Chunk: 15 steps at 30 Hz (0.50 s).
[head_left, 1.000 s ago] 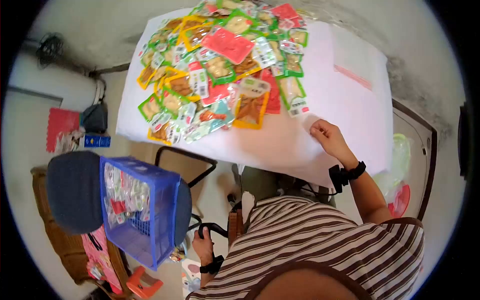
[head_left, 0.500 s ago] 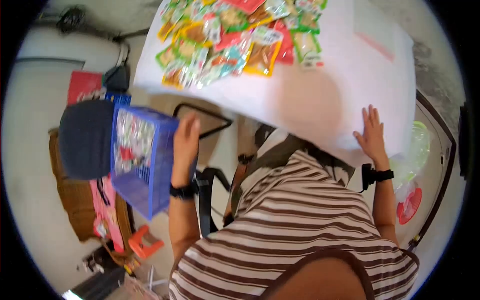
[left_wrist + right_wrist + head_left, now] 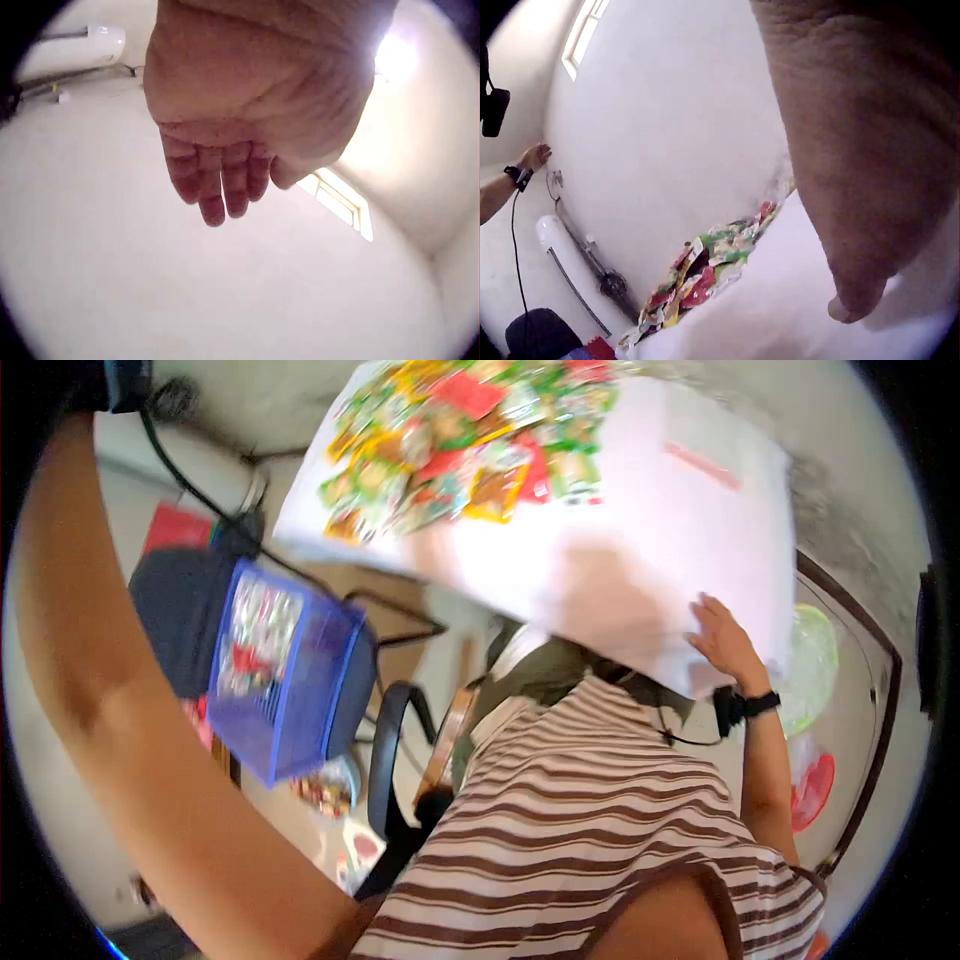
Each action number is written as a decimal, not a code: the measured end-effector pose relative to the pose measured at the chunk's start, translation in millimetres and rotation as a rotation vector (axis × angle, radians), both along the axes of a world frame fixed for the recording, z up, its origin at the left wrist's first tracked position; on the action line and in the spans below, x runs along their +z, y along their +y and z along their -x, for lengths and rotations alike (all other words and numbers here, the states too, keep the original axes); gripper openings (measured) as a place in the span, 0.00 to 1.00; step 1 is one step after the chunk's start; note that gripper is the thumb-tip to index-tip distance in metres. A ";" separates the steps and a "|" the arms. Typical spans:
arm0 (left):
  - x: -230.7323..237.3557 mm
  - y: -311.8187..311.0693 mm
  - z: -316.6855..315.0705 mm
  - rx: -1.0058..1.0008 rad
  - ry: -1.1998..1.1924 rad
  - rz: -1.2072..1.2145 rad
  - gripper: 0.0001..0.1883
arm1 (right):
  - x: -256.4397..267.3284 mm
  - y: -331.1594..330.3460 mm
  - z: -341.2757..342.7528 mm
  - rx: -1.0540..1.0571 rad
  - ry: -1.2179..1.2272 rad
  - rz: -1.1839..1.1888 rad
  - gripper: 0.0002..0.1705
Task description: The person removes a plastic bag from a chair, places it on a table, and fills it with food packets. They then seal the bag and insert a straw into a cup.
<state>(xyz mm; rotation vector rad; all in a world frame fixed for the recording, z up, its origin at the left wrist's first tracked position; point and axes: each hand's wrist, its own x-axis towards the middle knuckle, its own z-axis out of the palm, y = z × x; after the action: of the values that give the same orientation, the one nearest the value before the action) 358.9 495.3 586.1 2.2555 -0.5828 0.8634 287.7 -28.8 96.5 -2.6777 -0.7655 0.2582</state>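
My left hand [image 3: 240,120] is raised in the air, its palm toward the wrist camera, the fingers loosely extended and holding nothing. In the right wrist view the same left hand [image 3: 536,156] shows up high against the wall; in the head view only its forearm crosses the left side. My right hand [image 3: 725,638] rests at the near right part of the white-covered table [image 3: 640,550], fingers spread. A heap of sealed food packets [image 3: 500,485] in green, yellow and red lies across the table's far left part, away from that hand.
A blue plastic crate [image 3: 275,730] holding several packets sits on a chair left of the table. Clear plastic bags [image 3: 690,435] lie at the table's far right. A black chair armrest [image 3: 385,760] stands beside the person. A cable [image 3: 200,490] hangs from the left wrist.
My left hand has risen from low by the chair, past the crate, to up high at the left. The right hand went from loosely curled to spread, nearer the table's right front.
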 end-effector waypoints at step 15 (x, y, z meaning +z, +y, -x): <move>-455.3 -97.7 1.5 -0.069 0.488 -0.186 0.14 | -21.0 82.4 -56.4 -0.300 0.000 -0.077 0.38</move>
<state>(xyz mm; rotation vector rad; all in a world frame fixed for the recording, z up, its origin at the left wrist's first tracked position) 357.4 397.6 130.8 2.4749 -0.5212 0.2092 344.1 53.6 75.5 -2.6714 -0.3572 0.1492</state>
